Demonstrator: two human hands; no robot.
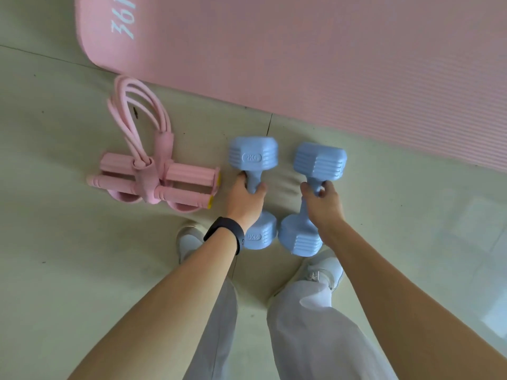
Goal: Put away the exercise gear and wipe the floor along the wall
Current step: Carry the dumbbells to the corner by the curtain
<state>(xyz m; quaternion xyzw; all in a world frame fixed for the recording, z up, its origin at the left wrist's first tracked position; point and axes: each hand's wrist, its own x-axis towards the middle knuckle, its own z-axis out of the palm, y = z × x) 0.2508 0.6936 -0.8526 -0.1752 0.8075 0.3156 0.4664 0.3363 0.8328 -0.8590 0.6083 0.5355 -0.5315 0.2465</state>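
Two light blue dumbbells marked 2KG lie side by side on the pale tiled floor in front of my feet. My left hand (245, 200), with a black band on its wrist, is wrapped around the handle of the left dumbbell (253, 154). My right hand (323, 200) grips the handle of the right dumbbell (319, 161). I cannot tell whether either dumbbell is off the floor. A pink pedal resistance band (153, 174) with foam handles and looped tubes lies to the left of them. A pink exercise mat (315, 50) is spread flat beyond.
My two white shoes (189, 241) and pale trouser legs stand just behind the dumbbells. The mat's edge runs diagonally from upper left to right. Bare floor tiles (55, 256) extend to the left and right of my legs.
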